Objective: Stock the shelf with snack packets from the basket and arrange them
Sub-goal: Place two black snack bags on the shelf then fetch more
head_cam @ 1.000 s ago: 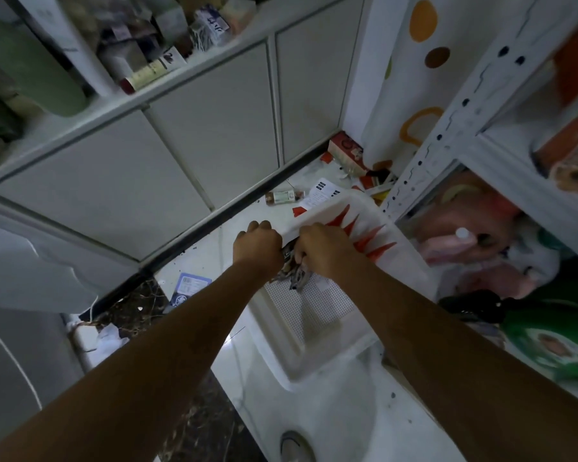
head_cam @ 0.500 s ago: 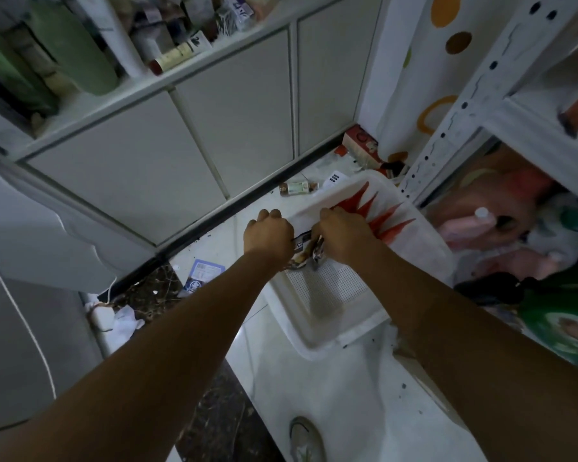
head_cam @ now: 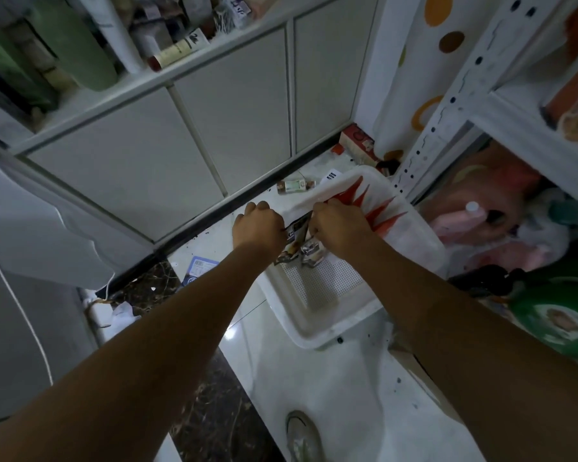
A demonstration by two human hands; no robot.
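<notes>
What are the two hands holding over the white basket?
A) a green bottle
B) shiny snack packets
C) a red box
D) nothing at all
B: the left hand and right hand both grip the snack packets above the basket.

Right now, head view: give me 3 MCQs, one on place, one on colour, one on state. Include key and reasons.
1. Where is the basket?
A. on the floor beside the metal shelf
B. on the top shelf
C. on a chair

2. What colour are the pointed marks on the basket's far wall?
A. blue
B. red
C. yellow

3. What are the hands doing?
A. hanging empty
B. both gripping snack packets over the basket
C. one is on the cupboard door

Key: 1 A, its rim rests on the white floor next to the shelf. 2 B, the spikes show red. 3 B, the left hand and right hand close on the snack packets between them.
</notes>
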